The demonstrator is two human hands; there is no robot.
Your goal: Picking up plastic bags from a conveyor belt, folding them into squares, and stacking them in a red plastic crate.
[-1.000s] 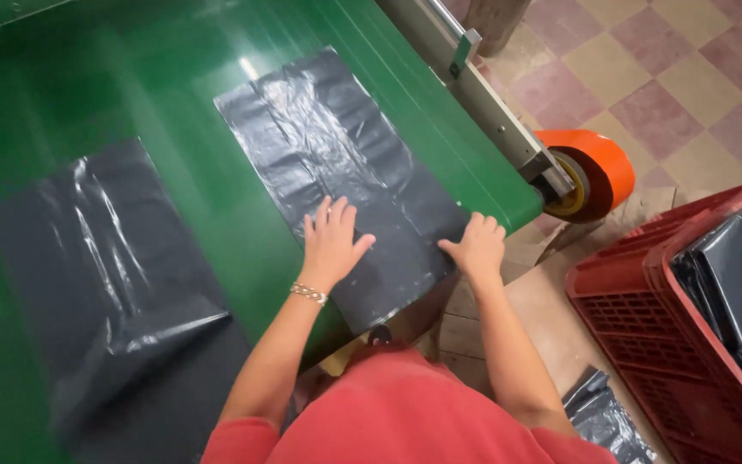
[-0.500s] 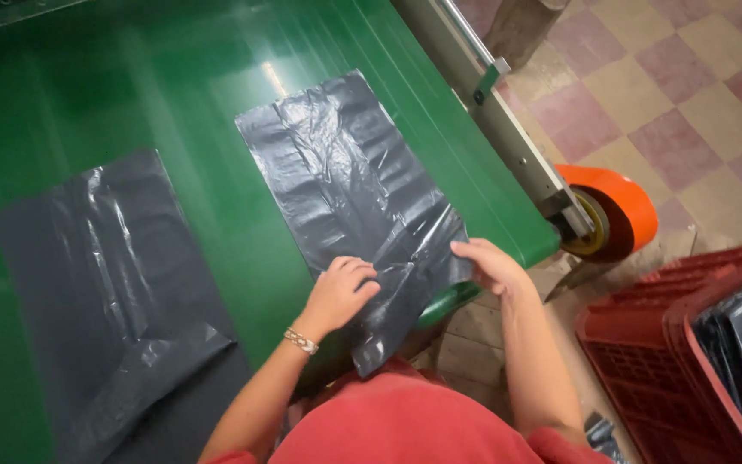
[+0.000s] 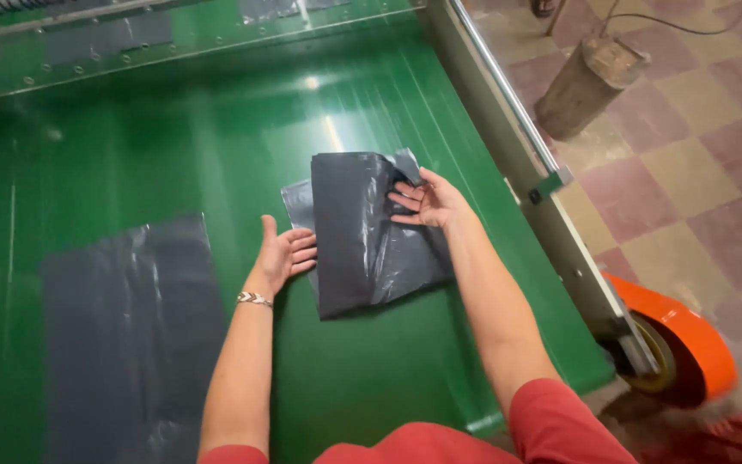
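A dark grey plastic bag (image 3: 362,236) lies folded over on the green conveyor belt (image 3: 216,129). My right hand (image 3: 427,199) presses on its upper right part, fingers spread flat across the folded layer. My left hand (image 3: 283,253) rests at the bag's left edge, palm up and fingers slightly curled, touching the lower layer. A beaded bracelet sits on my left wrist. A second dark grey bag (image 3: 130,335) lies flat on the belt to the left, apart from both hands.
A metal side rail (image 3: 508,146) runs along the belt's right edge. An orange roller (image 3: 689,352) sits at the lower right. A red crate corner (image 3: 732,438) and a wooden post (image 3: 586,86) stand on the checkered floor.
The bag, earlier spread flat under both hands near the belt's front edge, is now folded over on itself and lies farther up the belt. Both hands have moved up with it.
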